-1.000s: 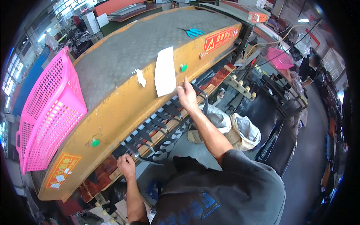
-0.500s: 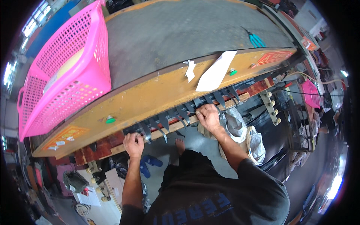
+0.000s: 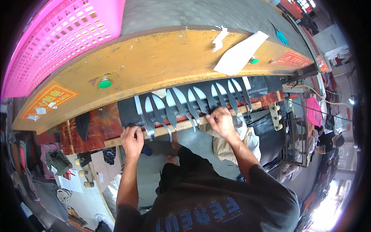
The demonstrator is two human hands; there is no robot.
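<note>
A black sheet or board [image 3: 127, 109] juts from under a yellow machine beam [image 3: 147, 50], over a reddish-brown work surface [image 3: 108, 129]. Across it lies a row of dark leaf-shaped strips [image 3: 169, 112] with pale blue-white faces; several tails hang over the wooden front edge [image 3: 177, 131]. At the near left corner, my left hand [image 3: 132, 141] has its fingers curled over the edge. My right hand [image 3: 221, 121] is closed at the front edge, right of the middle, among the strips. Both seem to grip the black board, though my fingertips are partly hidden.
On the beam sit two green buttons [image 3: 104, 82] and a white paper piece [image 3: 241, 54]. A pink basket [image 3: 73, 42] and teal-handled pliers or snips [image 3: 282, 37] are on the machine top. Another dark leaf piece [image 3: 82, 125] lies left; pale sacks [image 3: 226, 149] stand below right.
The black board and its strips now show much farther out from under the beam, with their pale faces visible. My hands stay at its near edge; the head view has shifted.
</note>
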